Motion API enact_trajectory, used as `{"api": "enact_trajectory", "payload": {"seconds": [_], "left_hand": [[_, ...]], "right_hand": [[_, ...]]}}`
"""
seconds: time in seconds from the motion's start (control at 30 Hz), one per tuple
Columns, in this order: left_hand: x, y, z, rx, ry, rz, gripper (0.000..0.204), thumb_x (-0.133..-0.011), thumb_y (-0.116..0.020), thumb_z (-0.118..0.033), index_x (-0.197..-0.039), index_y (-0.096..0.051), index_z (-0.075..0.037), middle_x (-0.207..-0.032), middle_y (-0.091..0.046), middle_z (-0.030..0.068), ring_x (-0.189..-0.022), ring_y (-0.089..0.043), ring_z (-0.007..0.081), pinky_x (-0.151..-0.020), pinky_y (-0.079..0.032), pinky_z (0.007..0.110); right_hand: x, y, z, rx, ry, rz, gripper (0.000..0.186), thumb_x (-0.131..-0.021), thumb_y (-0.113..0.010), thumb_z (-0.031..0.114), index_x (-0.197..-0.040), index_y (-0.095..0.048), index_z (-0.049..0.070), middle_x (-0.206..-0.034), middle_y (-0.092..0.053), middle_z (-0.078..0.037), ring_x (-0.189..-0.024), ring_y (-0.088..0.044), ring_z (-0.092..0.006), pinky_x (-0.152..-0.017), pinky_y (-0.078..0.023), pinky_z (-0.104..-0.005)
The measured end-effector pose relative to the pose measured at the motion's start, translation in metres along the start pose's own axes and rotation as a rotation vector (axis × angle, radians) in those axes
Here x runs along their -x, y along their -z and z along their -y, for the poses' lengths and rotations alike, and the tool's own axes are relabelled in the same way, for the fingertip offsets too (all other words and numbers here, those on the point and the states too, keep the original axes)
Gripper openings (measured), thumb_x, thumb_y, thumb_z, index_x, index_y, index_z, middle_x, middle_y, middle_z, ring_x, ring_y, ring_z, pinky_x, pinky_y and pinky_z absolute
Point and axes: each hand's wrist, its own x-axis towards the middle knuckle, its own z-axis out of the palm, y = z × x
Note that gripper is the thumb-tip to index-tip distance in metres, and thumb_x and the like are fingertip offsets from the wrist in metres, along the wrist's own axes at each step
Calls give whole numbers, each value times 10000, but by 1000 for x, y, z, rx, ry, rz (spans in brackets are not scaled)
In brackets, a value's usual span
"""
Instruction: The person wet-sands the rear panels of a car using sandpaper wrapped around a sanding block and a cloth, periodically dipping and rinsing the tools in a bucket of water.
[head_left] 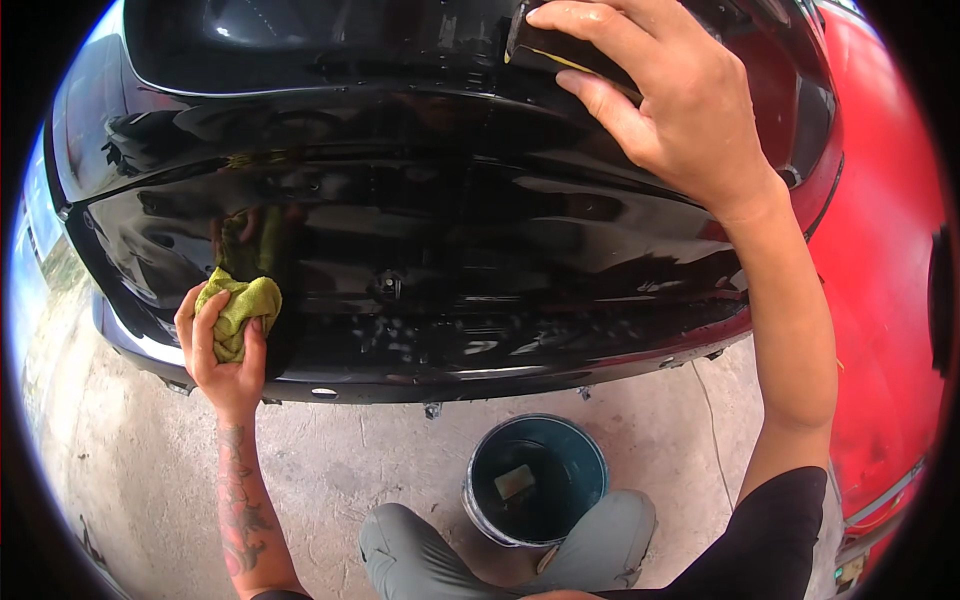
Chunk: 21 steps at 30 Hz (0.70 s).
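My left hand (222, 372) is closed on a crumpled yellow-green cloth (246, 308), close to the left side of a glossy black car body panel (400, 235). The cloth is mirrored in the shiny surface. Higher up on the right, my right hand (690, 110) grips a dark flat block (572, 52) with a thin yellow edge, which looks like a sanding block. It is at the upper part of the black bodywork; whether its underside touches the surface I cannot tell. My fingers hide part of the block.
A bucket (469, 490) of dark water stands on the concrete floor (330, 450) between my knees, with a pale rectangular block (515, 482) in it. A red car (885, 300) is close on the right. A thin cord (712, 420) runs along the floor.
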Motion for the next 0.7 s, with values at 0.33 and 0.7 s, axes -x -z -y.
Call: {"api": "enact_trajectory", "payload": {"seconds": [0.33,0.7], "left_hand": [[2,1,2,2,16,19,372,-829,-725,-46,-1195,-660,-49,-1338,-562,168,-1246,-561,323,-1074,-429,421],[1,1,1,-2,12,13,372,-825,-728,-49,-1191,-661,-47,-1333,-565,170,-1248,-562,325,-1073,-431,422]], "right_hand": [[-8,-11,0,-89,15,-32,377,-739,-778,106,-1105,-688,110,-1013,-629,-68,-839,-652,-255,-714,-545,-351],[-13,-11,3,-88,45,-38,390,-715,-782,96,-1093,-691,101,-991,-631,-76,-843,-660,-258,-727,-550,-351]]}}
